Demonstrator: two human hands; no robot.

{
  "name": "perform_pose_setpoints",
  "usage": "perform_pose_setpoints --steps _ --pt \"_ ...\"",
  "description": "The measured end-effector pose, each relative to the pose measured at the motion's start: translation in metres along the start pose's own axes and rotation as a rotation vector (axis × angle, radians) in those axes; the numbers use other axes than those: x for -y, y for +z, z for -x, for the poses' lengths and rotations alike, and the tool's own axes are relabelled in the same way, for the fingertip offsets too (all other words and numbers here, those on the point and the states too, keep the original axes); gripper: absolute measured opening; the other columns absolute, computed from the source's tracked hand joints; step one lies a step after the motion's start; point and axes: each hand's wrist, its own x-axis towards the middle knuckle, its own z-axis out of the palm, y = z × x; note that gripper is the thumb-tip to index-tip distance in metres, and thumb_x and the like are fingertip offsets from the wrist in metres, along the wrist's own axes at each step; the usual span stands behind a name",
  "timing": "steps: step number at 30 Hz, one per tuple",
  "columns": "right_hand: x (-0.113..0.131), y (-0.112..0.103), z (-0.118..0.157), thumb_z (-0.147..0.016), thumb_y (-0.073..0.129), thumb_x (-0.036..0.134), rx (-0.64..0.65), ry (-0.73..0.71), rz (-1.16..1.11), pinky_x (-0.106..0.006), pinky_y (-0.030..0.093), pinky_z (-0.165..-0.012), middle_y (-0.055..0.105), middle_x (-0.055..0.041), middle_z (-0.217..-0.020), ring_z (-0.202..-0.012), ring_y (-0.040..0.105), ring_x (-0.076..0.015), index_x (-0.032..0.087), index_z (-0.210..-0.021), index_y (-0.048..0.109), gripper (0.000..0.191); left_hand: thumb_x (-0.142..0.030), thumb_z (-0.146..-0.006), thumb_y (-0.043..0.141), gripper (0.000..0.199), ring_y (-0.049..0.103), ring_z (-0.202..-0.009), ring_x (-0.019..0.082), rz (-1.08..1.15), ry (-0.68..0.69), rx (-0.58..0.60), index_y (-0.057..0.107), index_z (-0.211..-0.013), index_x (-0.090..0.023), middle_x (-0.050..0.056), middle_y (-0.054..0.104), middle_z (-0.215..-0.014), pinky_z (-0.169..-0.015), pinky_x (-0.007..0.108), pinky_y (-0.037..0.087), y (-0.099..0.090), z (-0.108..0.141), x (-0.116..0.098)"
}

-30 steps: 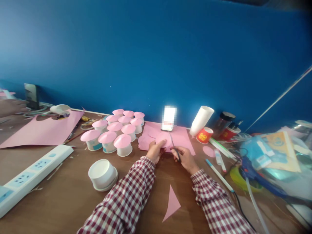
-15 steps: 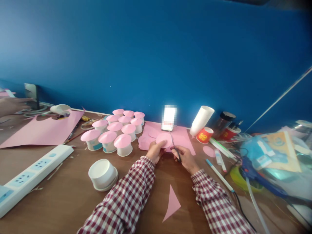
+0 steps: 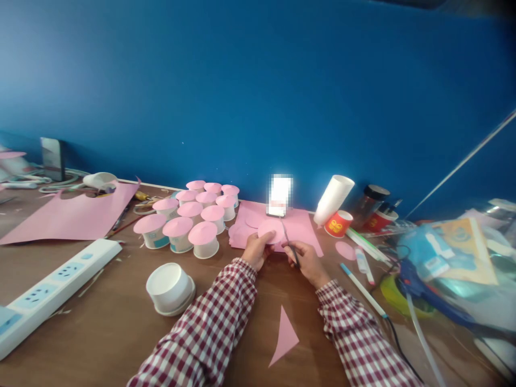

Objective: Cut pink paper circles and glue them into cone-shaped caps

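Our left hand (image 3: 258, 252) still grips the pink disc (image 3: 270, 231) over pink sheets (image 3: 302, 221) on the desk (image 3: 242, 338); our right hand (image 3: 309, 263) keeps hold of the scissors (image 3: 297, 260) beside it. Only the other person's hand has left, leaving our work undisturbed.

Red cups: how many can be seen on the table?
2. One red cup is beside the white cup stack; the other red cup, holding slim items, is by the dark jar. More may be hidden.
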Motion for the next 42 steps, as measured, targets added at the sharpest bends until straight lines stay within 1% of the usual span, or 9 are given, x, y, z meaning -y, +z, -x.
perform_pose_setpoints --steps 8,16,21,31,38,42 --pt "0.003 0.0 0.0 -0.074 0.061 0.047 -0.001 -0.01 0.026 -0.022 0.043 -0.045 0.051 0.0031 -0.052 -0.046 0.047 -0.0091 0.012 -0.094 0.066 0.042 -0.018 -0.064 0.073 0.021 0.051 -0.049 0.005 0.006 0.007 0.013 0.061 -0.078 -0.008 0.003 0.059 -0.068 -0.04 0.014 0.044 0.0 0.0 -0.001" --pt "0.005 0.0 0.001 -0.072 0.061 0.05 -0.011 -0.007 0.041 -0.023 0.043 -0.045 0.051 0.0031 -0.051 -0.046 0.048 -0.0099 0.012 -0.091 0.066 0.043 -0.018 -0.063 0.074 0.022 0.051 -0.048 0.005 0.013 0.016 -0.001 0.061 -0.077 -0.009 0.003 0.059 -0.066 -0.04 0.014 0.044 0.001 0.002 -0.002" --pt "0.006 0.0 0.001 -0.072 0.063 0.049 -0.005 -0.012 0.048 -0.022 0.042 -0.044 0.051 0.0034 -0.05 -0.045 0.048 -0.0095 0.012 -0.09 0.066 0.042 -0.017 -0.064 0.073 0.021 0.051 -0.049 0.005 0.01 0.019 -0.013 0.061 -0.078 -0.008 0.003 0.059 -0.067 -0.04 0.014 0.044 0.002 0.003 -0.003" --pt "0.005 -0.001 0.0 -0.071 0.063 0.052 0.002 -0.031 0.058 -0.022 0.041 -0.043 0.05 0.0037 -0.05 -0.043 0.047 -0.0093 0.014 -0.086 0.067 0.042 -0.016 -0.061 0.075 0.021 0.05 -0.047 0.005 0.034 0.041 -0.047 0.06 -0.074 -0.009 0.001 0.057 -0.064 -0.041 0.014 0.043 0.004 0.004 -0.003" --pt "0.006 -0.001 0.0 -0.073 0.062 0.05 0.02 -0.052 0.057 -0.021 0.039 -0.043 0.049 0.0039 -0.049 -0.044 0.044 -0.0089 0.014 -0.079 0.065 0.036 -0.014 -0.063 0.072 0.019 0.052 -0.05 0.005 0.055 0.057 -0.091 0.06 -0.076 -0.009 0.001 0.058 -0.066 -0.043 0.015 0.045 0.005 0.004 -0.003" --pt "0.009 -0.002 0.001 -0.074 0.061 0.049 0.028 -0.064 0.075 -0.022 0.038 -0.043 0.048 0.0033 -0.049 -0.044 0.044 -0.0093 0.015 -0.07 0.062 0.034 -0.013 -0.064 0.071 0.018 0.052 -0.051 0.006 0.063 0.063 -0.095 0.06 -0.077 -0.009 0.001 0.058 -0.067 -0.043 0.015 0.046 0.005 0.003 -0.002"
